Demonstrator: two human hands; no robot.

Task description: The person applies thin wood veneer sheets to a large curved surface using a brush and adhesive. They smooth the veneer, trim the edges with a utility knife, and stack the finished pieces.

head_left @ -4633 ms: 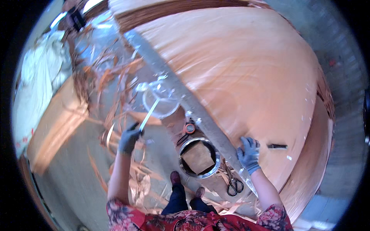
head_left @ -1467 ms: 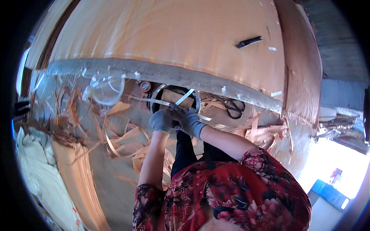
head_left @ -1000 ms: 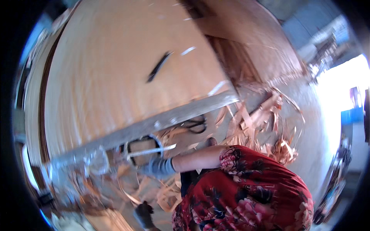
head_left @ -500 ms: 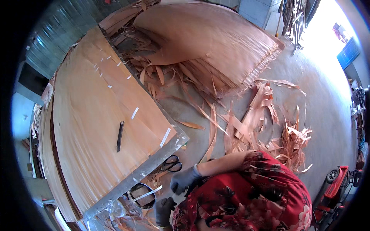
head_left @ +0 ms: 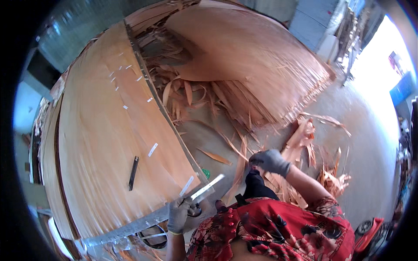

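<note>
On the left, a dark flat tool (head_left: 133, 173) is lying on the veneer sheet (head_left: 100, 143). The left hand (head_left: 180, 214) is now gripping a pale tape strip (head_left: 208, 186) at the table's metal edge (head_left: 130, 228). The right hand (head_left: 270, 161), having left the table, is reaching toward floor scraps (head_left: 300, 139), fingers curled; whether it holds anything is unclear.

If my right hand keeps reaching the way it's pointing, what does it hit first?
Probably the loose veneer strips on the floor just beyond the right hand, though depth is unclear in this view.
</note>
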